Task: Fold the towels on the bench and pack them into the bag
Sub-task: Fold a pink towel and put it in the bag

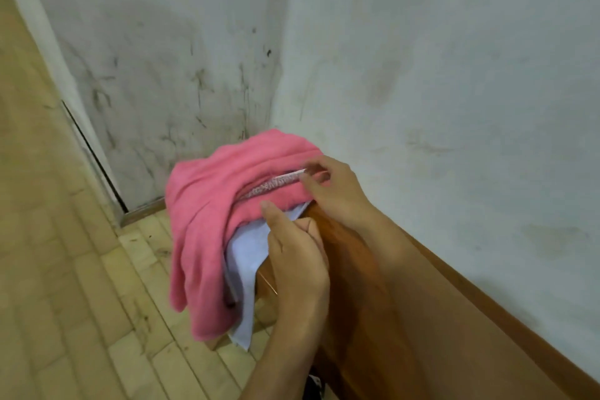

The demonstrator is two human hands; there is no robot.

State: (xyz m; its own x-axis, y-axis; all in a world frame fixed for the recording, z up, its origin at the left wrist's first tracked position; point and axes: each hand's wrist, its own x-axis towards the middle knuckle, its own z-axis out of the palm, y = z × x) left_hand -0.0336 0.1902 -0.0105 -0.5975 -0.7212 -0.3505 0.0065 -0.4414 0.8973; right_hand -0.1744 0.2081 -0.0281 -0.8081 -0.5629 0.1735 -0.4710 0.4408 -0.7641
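A pink towel (207,214) lies bunched over the end of the wooden bench (373,269) and hangs down its side. Under it a white towel (245,253) shows, also hanging off the end. My right hand (337,185) pinches the pink towel's patterned border strip between thumb and forefinger at the top of the heap. My left hand (297,256) is just below it with fingers curled, the thumb tip touching the pink towel's lower edge above the white towel. Whether the left hand holds cloth is unclear. No bag is in view.
The bench runs along a stained white wall (454,91) into a corner. A pale wooden floor (65,269) spreads to the left of the bench. A door frame edge (94,156) stands at the far left of the corner.
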